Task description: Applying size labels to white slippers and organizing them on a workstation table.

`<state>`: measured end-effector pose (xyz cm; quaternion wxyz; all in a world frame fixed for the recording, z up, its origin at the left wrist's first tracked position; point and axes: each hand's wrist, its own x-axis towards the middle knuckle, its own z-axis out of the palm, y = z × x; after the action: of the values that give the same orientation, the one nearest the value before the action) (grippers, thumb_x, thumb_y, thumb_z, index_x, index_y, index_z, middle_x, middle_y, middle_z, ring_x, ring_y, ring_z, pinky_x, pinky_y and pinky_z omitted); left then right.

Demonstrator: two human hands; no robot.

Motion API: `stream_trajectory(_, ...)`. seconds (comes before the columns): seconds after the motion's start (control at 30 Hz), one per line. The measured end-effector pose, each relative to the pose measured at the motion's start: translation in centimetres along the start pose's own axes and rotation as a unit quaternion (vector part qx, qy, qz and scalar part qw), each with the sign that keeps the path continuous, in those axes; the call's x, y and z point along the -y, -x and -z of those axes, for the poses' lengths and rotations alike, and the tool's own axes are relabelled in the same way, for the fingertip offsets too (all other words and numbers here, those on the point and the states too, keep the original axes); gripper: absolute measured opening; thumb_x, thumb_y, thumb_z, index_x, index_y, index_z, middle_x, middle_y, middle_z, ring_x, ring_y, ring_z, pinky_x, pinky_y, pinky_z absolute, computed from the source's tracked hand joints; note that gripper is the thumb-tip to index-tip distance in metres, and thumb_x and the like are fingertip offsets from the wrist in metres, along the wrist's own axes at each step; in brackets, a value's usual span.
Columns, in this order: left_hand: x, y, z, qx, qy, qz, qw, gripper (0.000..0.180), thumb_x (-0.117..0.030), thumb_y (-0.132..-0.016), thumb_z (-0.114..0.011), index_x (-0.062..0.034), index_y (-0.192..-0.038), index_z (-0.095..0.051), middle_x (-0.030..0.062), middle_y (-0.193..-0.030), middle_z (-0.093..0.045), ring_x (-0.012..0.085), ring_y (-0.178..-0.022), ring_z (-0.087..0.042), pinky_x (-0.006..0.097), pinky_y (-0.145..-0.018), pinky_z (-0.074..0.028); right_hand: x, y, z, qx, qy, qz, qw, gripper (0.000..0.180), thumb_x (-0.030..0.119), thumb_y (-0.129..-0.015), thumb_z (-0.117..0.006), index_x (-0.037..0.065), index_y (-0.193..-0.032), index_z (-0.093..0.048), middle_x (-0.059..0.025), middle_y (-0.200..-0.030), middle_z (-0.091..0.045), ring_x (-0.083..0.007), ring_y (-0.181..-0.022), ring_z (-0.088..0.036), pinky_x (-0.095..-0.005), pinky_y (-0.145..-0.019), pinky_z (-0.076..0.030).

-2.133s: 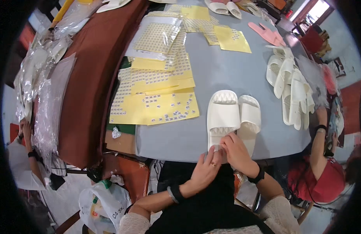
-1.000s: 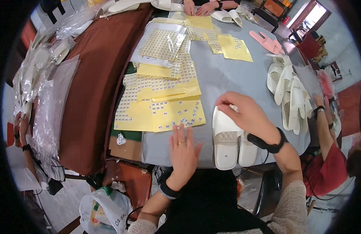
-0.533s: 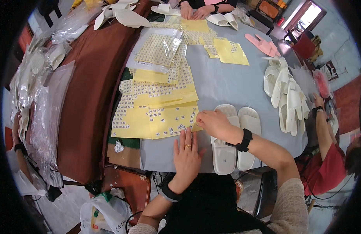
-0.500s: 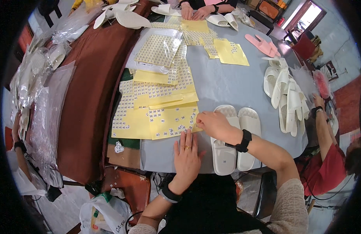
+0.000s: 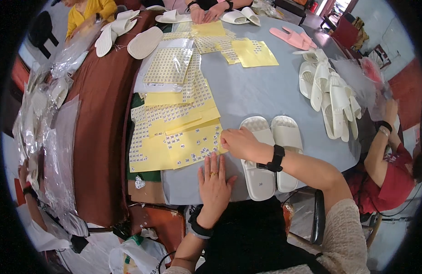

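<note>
My left hand (image 5: 215,186) lies flat with fingers stretched, its fingertips on the near edge of a yellow sheet of small round number stickers (image 5: 176,156). At the right edge of that sheet, my right hand (image 5: 242,144) is closed, fingertips pinched together. Whatever it pinches is hidden or too small to make out. Beneath my right wrist lies a pair of white slippers: the left slipper (image 5: 260,182) bears a small round sticker on its heel, and the right slipper (image 5: 288,179) sits beside it. More yellow sticker sheets (image 5: 206,98) overlap behind.
Several white slippers (image 5: 332,91) are piled at the right, with a pink pair (image 5: 293,37) farther back. A brown padded bench (image 5: 99,137) runs along the left, beside clear plastic bags (image 5: 60,150). Co-workers' hands (image 5: 208,13) work across the grey table (image 5: 261,86).
The whole view has shifted, so most things on the table appear farther left. My right hand stays pinched at the sheet's edge, and my left hand remains flat.
</note>
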<state>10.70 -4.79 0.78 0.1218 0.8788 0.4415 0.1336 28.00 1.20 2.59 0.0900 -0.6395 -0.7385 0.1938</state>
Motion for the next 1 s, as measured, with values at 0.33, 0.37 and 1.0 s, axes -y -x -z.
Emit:
stream_trajectory(0.33, -0.1, -0.1, -0.2, 0.003, -0.023, 0.002, 1.0, 0.068, -0.038, -0.082, -0.061, -0.005, -0.137, -0.038, 0.0156, -0.146, -0.03, 0.0328, -0.134, -0.028, 0.049, -0.105, -0.025, 0.4, 0.1, 0.4, 0.012, 0.02, 0.016, 1.0, 0.011, 0.012, -0.083, -0.052, 0.005, -0.092, -0.053, -0.0109, -0.083, -0.06, -0.0297, -0.082, -0.06, -0.0397, -0.075, -0.041)
stream_trajectory(0.37, -0.1, -0.1, -0.2, 0.009, -0.028, 0.004, 1.0, 0.068, -0.038, -0.082, -0.061, -0.0052, -0.137, -0.038, 0.0155, -0.146, -0.03, 0.0329, -0.134, -0.028, 0.049, -0.105, -0.026, 0.3, 0.0, 0.7, 0.007, 0.022, 0.013, 1.0, 0.011, 0.012, -0.083, -0.052, 0.005, -0.092, -0.053, -0.0109, -0.083, -0.06, -0.0297, -0.082, -0.06, -0.0397, -0.075, -0.041)
stream_trajectory(1.0, -1.9, 0.5, 2.0, 0.021, 0.0, -0.05, 0.999, 0.052, -0.023, -0.085, -0.059, -0.0073, -0.133, -0.043, 0.0164, -0.144, -0.031, 0.037, -0.133, -0.028, 0.052, -0.102, -0.029, -3.9, 18.2, 7.9, 0.154, -0.364, -0.162, 0.904, 0.018, 0.015, -0.093, -0.05, 0.0, -0.101, -0.041, -0.006, -0.076, -0.057, -0.0156, -0.073, -0.06, -0.0294, -0.067, -0.047)
